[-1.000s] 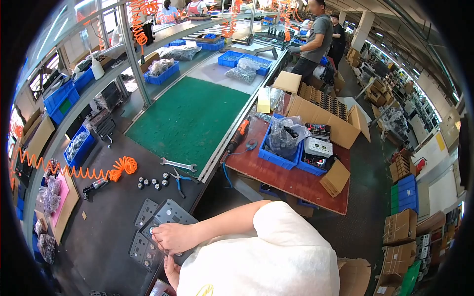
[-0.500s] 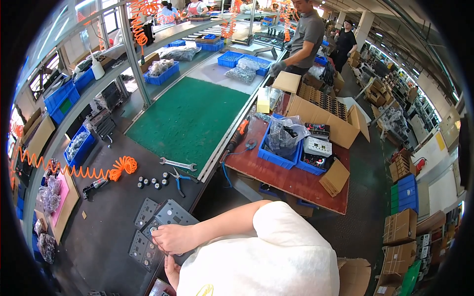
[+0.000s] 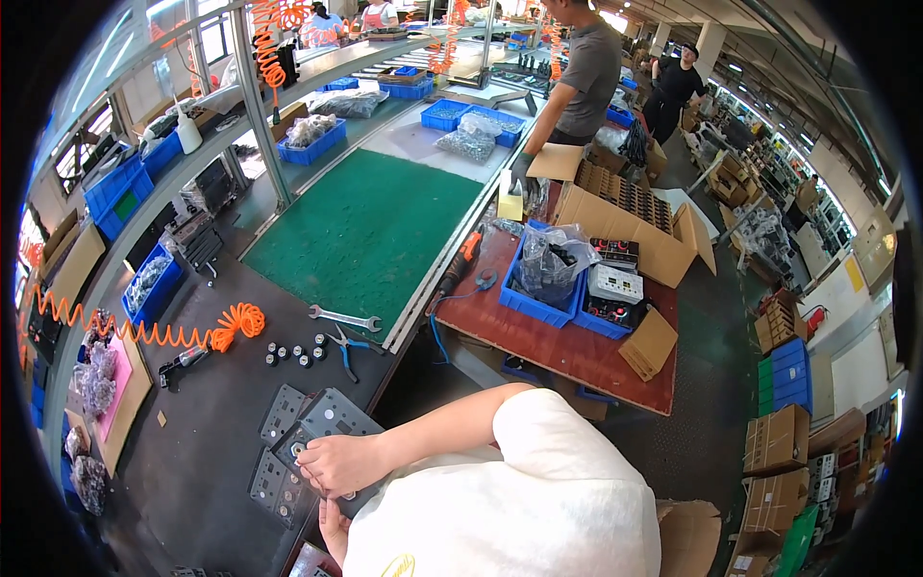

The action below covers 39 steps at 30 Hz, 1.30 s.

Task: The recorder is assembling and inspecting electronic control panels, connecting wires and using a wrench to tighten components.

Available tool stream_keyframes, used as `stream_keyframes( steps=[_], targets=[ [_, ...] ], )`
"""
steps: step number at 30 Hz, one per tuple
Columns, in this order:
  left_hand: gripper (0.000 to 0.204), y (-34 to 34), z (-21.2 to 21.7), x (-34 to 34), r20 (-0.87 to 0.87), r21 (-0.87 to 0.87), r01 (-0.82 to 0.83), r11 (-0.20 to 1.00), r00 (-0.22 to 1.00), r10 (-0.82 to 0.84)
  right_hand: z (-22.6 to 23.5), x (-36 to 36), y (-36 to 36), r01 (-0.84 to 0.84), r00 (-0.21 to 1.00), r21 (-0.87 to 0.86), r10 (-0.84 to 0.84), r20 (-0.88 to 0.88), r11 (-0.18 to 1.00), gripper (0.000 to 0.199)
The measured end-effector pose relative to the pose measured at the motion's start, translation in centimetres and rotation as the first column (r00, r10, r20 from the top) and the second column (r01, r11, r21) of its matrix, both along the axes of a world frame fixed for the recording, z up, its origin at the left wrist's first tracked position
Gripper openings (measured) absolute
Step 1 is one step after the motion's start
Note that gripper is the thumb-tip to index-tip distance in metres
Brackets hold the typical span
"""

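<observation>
A dark metal panel (image 3: 338, 415) with several holes lies tilted on other panels at the edge of the bench. My right hand (image 3: 344, 465) is over it, its fingers pinched at a small round metal fitting (image 3: 298, 449) on the panel. Lower down, my left hand (image 3: 334, 527) has its fingers curled at the panel's near edge, partly hidden by my sleeve. Under and beside it are a second dark panel (image 3: 281, 412) and a third panel (image 3: 266, 477) with round metal fittings. Beyond them lie blue-handled pliers (image 3: 350, 354), a wrench (image 3: 344, 318) and several black round knobs (image 3: 305, 361).
An orange coiled hose (image 3: 236, 327) runs to an air tool (image 3: 183, 363) at the left. A green mat (image 3: 370, 231) covers the bench further off. On a red table (image 3: 538, 351) at the right stand blue bins (image 3: 534, 306) and a carton (image 3: 615, 226). A co-worker (image 3: 588, 77) stands behind it.
The grey-shirted co-worker has leaned in, a gloved hand now by the yellow box. My right fingers have shifted slightly, showing more of the fitting. My left hand looks unchanged.
</observation>
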<state>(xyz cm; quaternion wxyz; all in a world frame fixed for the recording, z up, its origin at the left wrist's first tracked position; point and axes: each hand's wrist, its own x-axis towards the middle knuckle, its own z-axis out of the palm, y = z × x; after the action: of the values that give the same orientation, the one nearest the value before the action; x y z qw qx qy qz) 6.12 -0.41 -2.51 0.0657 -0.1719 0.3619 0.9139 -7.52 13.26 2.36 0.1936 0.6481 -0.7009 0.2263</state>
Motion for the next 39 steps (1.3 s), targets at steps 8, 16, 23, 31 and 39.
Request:
stream_keyframes(
  steps=[8,16,23,31,39],
  targets=[
    [0.035,-0.1,0.0,0.1,-0.033,-0.028,0.032,0.999,0.999,-0.032,1.3,-0.9,0.4,-0.104,0.977,0.105,0.082,0.195,0.989,0.012],
    [0.037,-0.1,0.5,-0.3,-0.024,-0.011,0.074,0.997,0.997,-0.074,1.5,-1.1,0.5,-0.106,0.982,0.056,0.096,0.163,0.993,0.010],
    [0.037,-1.6,-2.5,-0.6,-0.033,-0.098,0.099,0.990,0.994,-0.102,1.5,-0.8,0.4,-0.046,0.987,0.060,0.036,0.154,0.997,0.014],
    [0.032,-1.2,-2.2,-1.1,0.007,-0.062,0.083,0.995,0.997,-0.082,1.3,-1.2,0.7,-0.106,0.973,0.091,0.085,0.213,0.990,0.016],
    [0.026,-0.5,-1.4,-2.2,0.032,-0.105,0.068,0.992,0.997,-0.065,0.7,-0.9,1.1,0.036,0.988,0.037,-0.041,0.148,0.999,0.022]
  ],
)
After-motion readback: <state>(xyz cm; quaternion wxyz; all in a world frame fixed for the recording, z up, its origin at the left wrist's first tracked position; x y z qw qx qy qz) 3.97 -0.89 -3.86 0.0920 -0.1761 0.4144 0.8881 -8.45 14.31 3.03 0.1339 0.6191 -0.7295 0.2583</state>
